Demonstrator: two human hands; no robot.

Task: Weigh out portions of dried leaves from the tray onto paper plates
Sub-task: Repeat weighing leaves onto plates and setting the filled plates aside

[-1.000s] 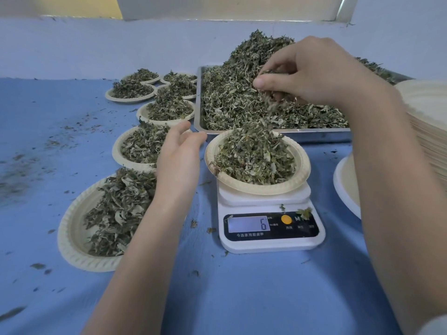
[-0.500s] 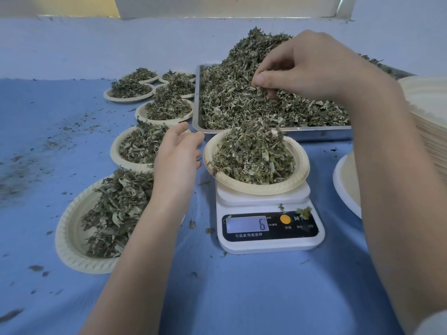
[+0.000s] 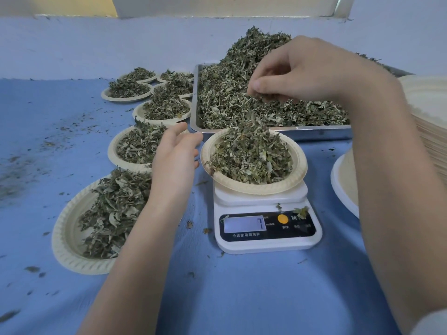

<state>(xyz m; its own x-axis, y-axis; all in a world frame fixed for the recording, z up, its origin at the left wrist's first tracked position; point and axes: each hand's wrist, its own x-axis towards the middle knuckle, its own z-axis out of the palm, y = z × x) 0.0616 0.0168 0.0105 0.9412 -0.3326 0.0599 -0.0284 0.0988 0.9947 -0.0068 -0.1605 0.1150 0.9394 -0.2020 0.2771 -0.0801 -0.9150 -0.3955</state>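
Centrally, a white scale [image 3: 266, 223] stands on a blue-covered surface [image 3: 242, 298], bearing a paper plate [image 3: 298, 172] heaped with dried leaves [image 3: 251, 155]; the display is lit, its reading not clearly legible. Behind the scale and just beside the plate's far rim lies a metal tray [image 3: 314, 132] holding a large leaf pile [image 3: 237, 93] that rises toward the far wall. The right hand [image 3: 307, 71] hovers over the tray's near part, above and behind the plate, fingers curled downward and pinching a small tuft of leaves against the thumb. The left hand [image 3: 176, 158] is held just left of the plate, fingers relaxed and nearly straight, gripping nothing; whether its fingertips touch the rim cannot be told. To the left, filled plates run in a line from near to far: the nearest [image 3: 67, 238], a second [image 3: 116, 151], a third [image 3: 140, 114], and several more [image 3: 111, 95] clustered by the tray's far left corner. At the right edge stands a tall stack of empty plates [image 3: 430, 105], with a white dish rim [image 3: 338, 187] below it. Leaf crumbs [image 3: 60, 131] are scattered over the cloth, thickest at left. A pale blue wall [image 3: 96, 44] backs the surface; above it runs a whitish ledge [image 3: 217, 6] with a yellow patch [image 3: 60, 4] at upper left.
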